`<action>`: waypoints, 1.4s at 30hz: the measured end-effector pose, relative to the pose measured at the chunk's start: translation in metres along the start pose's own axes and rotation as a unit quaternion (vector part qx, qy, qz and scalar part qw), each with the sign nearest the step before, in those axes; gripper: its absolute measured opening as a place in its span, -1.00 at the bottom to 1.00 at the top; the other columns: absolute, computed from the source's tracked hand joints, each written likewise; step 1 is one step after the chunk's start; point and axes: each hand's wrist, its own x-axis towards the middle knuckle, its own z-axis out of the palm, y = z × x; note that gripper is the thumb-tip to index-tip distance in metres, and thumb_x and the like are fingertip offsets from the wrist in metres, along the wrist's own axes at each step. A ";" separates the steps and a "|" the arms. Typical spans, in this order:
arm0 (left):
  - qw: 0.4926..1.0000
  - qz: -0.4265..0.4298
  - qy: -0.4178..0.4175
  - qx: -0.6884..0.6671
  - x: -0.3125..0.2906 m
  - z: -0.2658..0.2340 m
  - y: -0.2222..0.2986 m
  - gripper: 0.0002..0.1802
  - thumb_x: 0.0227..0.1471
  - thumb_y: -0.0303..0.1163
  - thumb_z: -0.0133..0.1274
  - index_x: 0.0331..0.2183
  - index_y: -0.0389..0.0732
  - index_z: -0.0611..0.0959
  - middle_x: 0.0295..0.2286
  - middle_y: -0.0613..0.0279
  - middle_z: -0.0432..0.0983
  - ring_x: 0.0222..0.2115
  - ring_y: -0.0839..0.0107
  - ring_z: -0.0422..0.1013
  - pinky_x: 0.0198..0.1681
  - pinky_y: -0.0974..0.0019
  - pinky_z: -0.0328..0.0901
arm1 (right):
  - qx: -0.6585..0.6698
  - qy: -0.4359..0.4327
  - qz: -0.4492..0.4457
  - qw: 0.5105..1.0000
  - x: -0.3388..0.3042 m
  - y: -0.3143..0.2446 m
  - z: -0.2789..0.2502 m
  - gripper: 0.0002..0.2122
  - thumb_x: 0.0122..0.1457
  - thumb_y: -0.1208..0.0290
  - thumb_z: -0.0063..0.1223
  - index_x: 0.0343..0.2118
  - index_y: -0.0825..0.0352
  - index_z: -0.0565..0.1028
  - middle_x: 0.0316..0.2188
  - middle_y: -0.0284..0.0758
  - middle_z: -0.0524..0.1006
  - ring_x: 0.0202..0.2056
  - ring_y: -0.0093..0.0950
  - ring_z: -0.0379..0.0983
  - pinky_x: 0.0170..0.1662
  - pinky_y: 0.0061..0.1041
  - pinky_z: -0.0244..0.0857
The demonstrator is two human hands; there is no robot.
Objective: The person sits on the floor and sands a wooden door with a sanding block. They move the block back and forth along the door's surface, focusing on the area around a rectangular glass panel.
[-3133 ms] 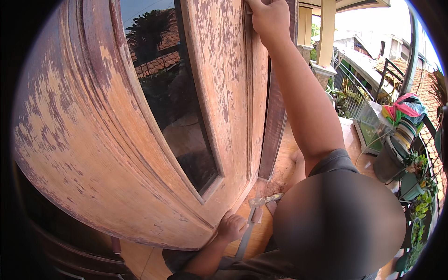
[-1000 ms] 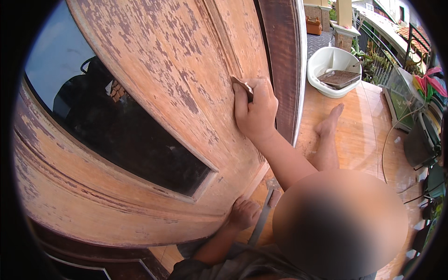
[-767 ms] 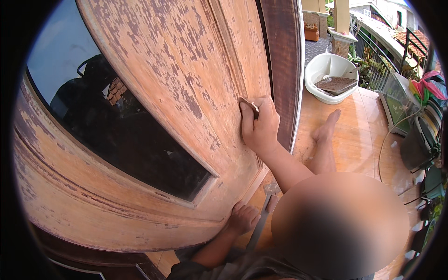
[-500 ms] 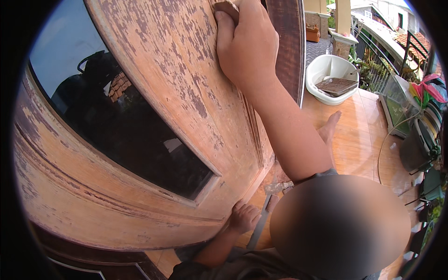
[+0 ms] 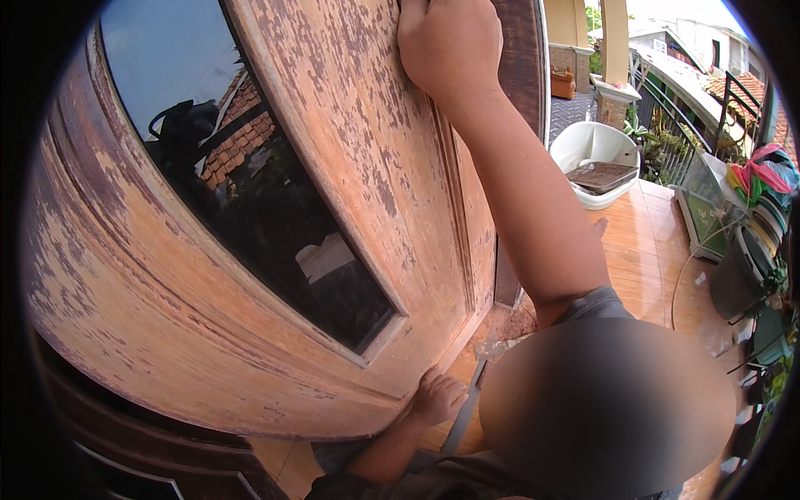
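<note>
A wooden door (image 5: 333, 108) with patchy, flaking dark finish over bare wood spans the left and middle. Set into it is a dark glass pane (image 5: 275, 250) that reflects roof tiles and sky. My right hand (image 5: 450, 46) reaches up to the door's panel, arm stretched; its fingertips are cut off by the upper picture edge. The folded brown sandpaper it pinched half a second ago is out of sight now. Lower down, my left hand (image 5: 440, 396) grips the door's edge with curled fingers.
A white plastic tub (image 5: 596, 154) holding a brown slatted piece stands on the orange tiled floor (image 5: 637, 250). Along the right are a dark bucket (image 5: 737, 279), colourful plastic bags (image 5: 767, 175), plants and a railing. A grey strip (image 5: 462, 417) lies beside my left hand.
My right hand has moved up along the door, taking its fingers and the sandpaper out of the picture. The view has shifted slightly; my left hand keeps its place on the door's edge.
</note>
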 end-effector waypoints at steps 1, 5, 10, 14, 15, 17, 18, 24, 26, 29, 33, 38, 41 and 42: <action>1.000 -0.002 0.006 0.003 -0.001 0.001 0.000 -0.79 0.07 -0.18 0.29 -0.28 -0.06 0.73 -0.30 0.32 0.67 -0.14 0.30 0.56 0.34 -0.08 0.13 | -0.009 -0.004 0.021 1.000 0.001 0.000 -0.002 -0.82 0.41 0.39 0.05 -0.23 0.43 0.43 -0.28 0.10 0.58 -0.17 0.17 0.54 -0.10 0.06 0.37; 1.000 0.002 -0.008 0.002 -0.005 0.006 -0.005 -0.77 0.07 -0.16 0.29 -0.26 -0.06 0.74 -0.27 0.31 0.68 -0.13 0.29 0.57 0.36 -0.11 0.13 | 0.003 -0.015 0.052 0.999 -0.105 0.002 -0.038 -0.85 0.33 0.47 0.22 -0.27 0.37 0.45 -0.36 -0.07 0.54 -0.35 0.00 0.53 -0.30 -0.12 0.37; 1.000 -0.001 -0.007 -0.018 -0.007 0.007 -0.007 -0.75 0.09 -0.17 0.29 -0.25 -0.09 0.73 -0.25 0.27 0.68 -0.11 0.27 0.57 0.40 -0.13 0.09 | -0.030 -0.092 0.147 0.984 -0.171 -0.011 -0.074 -0.85 0.33 0.45 0.25 -0.28 0.34 0.48 -0.35 -0.07 0.56 -0.39 -0.02 0.55 -0.38 -0.14 0.40; 0.999 -0.007 -0.046 -0.003 -0.006 0.000 -0.005 -0.74 0.08 -0.18 0.30 -0.23 -0.10 0.73 -0.25 0.25 0.68 -0.10 0.25 0.57 0.40 -0.13 0.09 | 0.043 -0.029 0.054 0.997 -0.067 -0.003 -0.031 -0.85 0.33 0.41 0.24 -0.26 0.37 0.50 -0.36 -0.06 0.61 -0.30 0.00 0.57 -0.25 -0.17 0.41; 0.999 -0.007 -0.050 0.000 -0.006 -0.003 -0.004 -0.74 0.08 -0.17 0.30 -0.23 -0.10 0.73 -0.26 0.24 0.67 -0.10 0.23 0.57 0.40 -0.14 0.09 | 0.035 0.001 0.010 0.999 -0.037 -0.001 -0.018 -0.83 0.35 0.36 0.23 -0.22 0.37 0.54 -0.30 -0.05 0.66 -0.23 -0.03 0.61 -0.21 -0.20 0.44; 0.997 -0.012 -0.079 0.000 -0.003 -0.003 -0.003 -0.73 0.08 -0.16 0.30 -0.23 -0.11 0.73 -0.27 0.23 0.66 -0.10 0.21 0.57 0.39 -0.14 0.10 | 0.011 -0.059 0.063 0.996 -0.010 0.004 -0.011 -0.83 0.37 0.37 0.16 -0.20 0.39 0.51 -0.27 0.02 0.65 -0.18 0.03 0.59 -0.14 -0.14 0.42; 0.998 -0.010 -0.058 -0.007 -0.003 -0.003 -0.002 -0.73 0.09 -0.16 0.29 -0.23 -0.11 0.73 -0.27 0.23 0.66 -0.10 0.21 0.57 0.39 -0.14 0.10 | 0.021 -0.054 0.074 0.996 -0.013 0.006 -0.011 -0.83 0.39 0.37 0.10 -0.22 0.41 0.47 -0.25 0.07 0.61 -0.16 0.11 0.56 -0.11 -0.03 0.39; 0.999 -0.026 -0.045 -0.006 -0.006 0.003 -0.002 -0.72 0.11 -0.15 0.27 -0.22 -0.11 0.74 -0.22 0.23 0.68 -0.05 0.24 0.57 0.41 -0.13 0.07 | 0.008 -0.059 0.143 0.988 -0.176 -0.004 -0.068 -0.90 0.31 0.53 0.26 -0.28 0.31 0.50 -0.40 -0.15 0.50 -0.41 -0.12 0.48 -0.38 -0.17 0.32; 0.999 -0.029 -0.038 -0.007 -0.006 0.005 -0.004 -0.71 0.12 -0.14 0.27 -0.20 -0.11 0.74 -0.20 0.23 0.69 -0.03 0.25 0.56 0.41 -0.14 0.06 | 0.050 -0.023 0.123 0.991 -0.223 0.000 -0.081 -0.88 0.27 0.58 0.27 -0.31 0.32 0.50 -0.42 -0.15 0.49 -0.44 -0.14 0.47 -0.40 -0.20 0.30; 0.997 -0.031 -0.061 -0.019 -0.007 0.005 -0.006 -0.70 0.14 -0.13 0.26 -0.19 -0.12 0.74 -0.17 0.23 0.69 -0.02 0.26 0.56 0.41 -0.15 0.06 | 0.026 -0.077 0.146 0.986 -0.253 0.025 -0.080 -0.85 0.22 0.68 0.27 -0.30 0.38 0.47 -0.44 -0.14 0.44 -0.51 -0.21 0.42 -0.44 -0.31 0.28; 0.998 -0.029 -0.055 0.015 -0.007 0.008 0.000 -0.72 0.14 -0.13 0.26 -0.20 -0.10 0.74 -0.17 0.26 0.69 -0.01 0.30 0.55 0.41 -0.13 0.06 | 0.050 -0.127 0.084 0.987 -0.246 0.045 -0.089 -0.87 0.21 0.69 0.27 -0.27 0.40 0.52 -0.43 -0.13 0.50 -0.50 -0.24 0.47 -0.45 -0.36 0.32; 0.998 -0.039 -0.058 -0.005 -0.002 0.013 -0.003 -0.75 0.13 -0.15 0.24 -0.19 -0.02 0.73 -0.17 0.32 0.68 -0.02 0.26 0.54 0.32 -0.20 0.09 | 0.074 -0.091 0.098 0.988 -0.236 0.031 -0.087 -0.87 0.24 0.63 0.28 -0.28 0.38 0.49 -0.44 -0.14 0.52 -0.49 -0.20 0.49 -0.41 -0.31 0.35; 0.998 -0.024 -0.051 0.018 -0.003 0.014 -0.004 -0.76 0.12 -0.15 0.25 -0.20 -0.02 0.73 -0.17 0.33 0.67 -0.03 0.29 0.53 0.30 -0.18 0.11 | 0.075 -0.053 0.109 0.990 -0.222 0.019 -0.074 -0.86 0.27 0.56 0.29 -0.30 0.36 0.48 -0.43 -0.13 0.52 -0.47 -0.15 0.49 -0.41 -0.24 0.35; 0.998 -0.022 -0.047 0.031 -0.003 0.014 -0.005 -0.76 0.12 -0.14 0.26 -0.22 -0.04 0.73 -0.17 0.32 0.68 -0.03 0.29 0.53 0.33 -0.17 0.09 | 0.061 -0.047 0.098 0.992 -0.209 0.018 -0.070 -0.86 0.26 0.59 0.28 -0.30 0.36 0.47 -0.43 -0.13 0.52 -0.48 -0.16 0.50 -0.41 -0.29 0.36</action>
